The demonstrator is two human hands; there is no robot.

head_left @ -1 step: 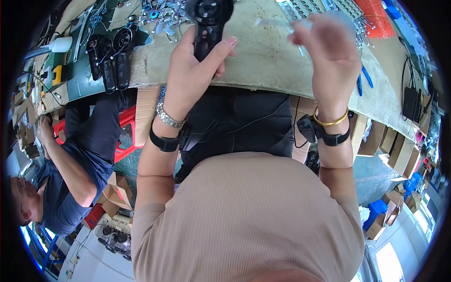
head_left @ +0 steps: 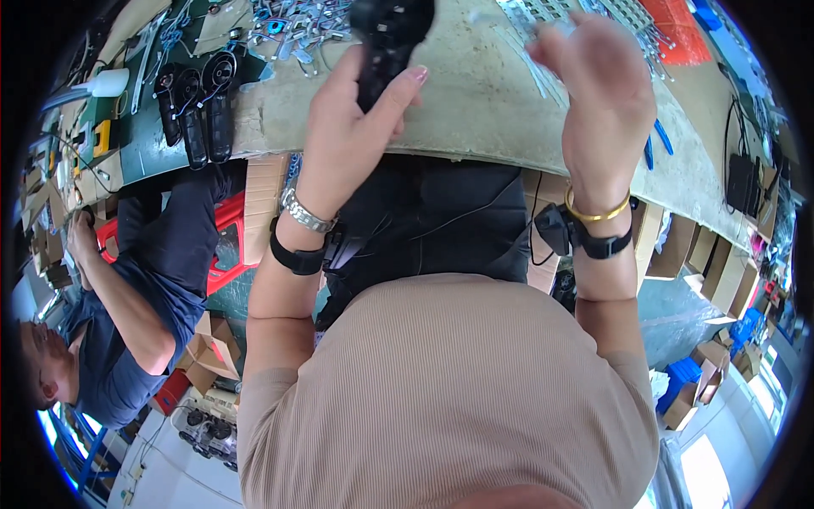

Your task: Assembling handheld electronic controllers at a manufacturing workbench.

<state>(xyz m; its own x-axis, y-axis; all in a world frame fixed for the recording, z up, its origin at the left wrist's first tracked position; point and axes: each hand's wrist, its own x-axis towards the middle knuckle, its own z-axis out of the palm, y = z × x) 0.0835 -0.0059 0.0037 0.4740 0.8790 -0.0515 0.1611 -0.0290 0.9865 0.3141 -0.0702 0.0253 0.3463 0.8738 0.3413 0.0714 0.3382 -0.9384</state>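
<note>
My left hand (head_left: 352, 119) is closed around the handle of a black handheld device (head_left: 390, 55) with a round head, perhaps a small fan housing. It is held over the bench, its head partly cut off by the top edge and smeared by motion. Farther right, my right hand (head_left: 606, 93) is raised over the bench with its fingers bent together and blurred. A thin pale stick-like thing (head_left: 487, 17) points left from those fingers, toward the black device but apart from it. What kind it is cannot be made out.
Several similar black devices (head_left: 219, 110) lie at the left on the bench (head_left: 475, 119). Small wired parts (head_left: 297, 30) are heaped at the back. Blue-handled pliers (head_left: 661, 140) and an orange-red bag (head_left: 678, 34) are at right. A co-worker (head_left: 127, 305) sits at left.
My left hand has shifted the black device slightly right and up, and tilted it. My right hand has moved a little to the right and away from me, with the pale stick.
</note>
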